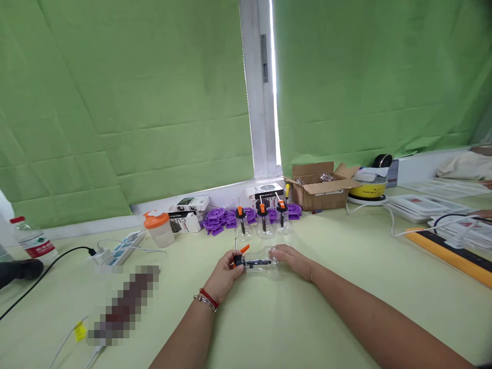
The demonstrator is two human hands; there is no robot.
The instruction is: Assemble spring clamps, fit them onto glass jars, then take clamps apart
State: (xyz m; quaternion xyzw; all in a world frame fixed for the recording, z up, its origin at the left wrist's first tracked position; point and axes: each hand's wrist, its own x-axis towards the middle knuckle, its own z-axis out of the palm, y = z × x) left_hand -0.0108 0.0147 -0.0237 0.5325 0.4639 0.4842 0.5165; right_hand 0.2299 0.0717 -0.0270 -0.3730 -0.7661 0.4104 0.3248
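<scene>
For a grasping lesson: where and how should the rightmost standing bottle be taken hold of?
Likely by its clear body, below the orange-and-black top, from the front right: it stands upright, with another bottle close on its left and purple parts behind.

Held bottle: clear, smooth, glossy; glass or plastic, cannot tell. Its top: black and orange, plastic-looking. 3 bottles behind: same clear gloss. Purple parts: plastic. Carton: dull brown cardboard. Table: smooth, faint sheen. Window covering: matt, creased, paper-like. Bangle: shiny metal. Cup lid: smooth orange plastic.
</scene>
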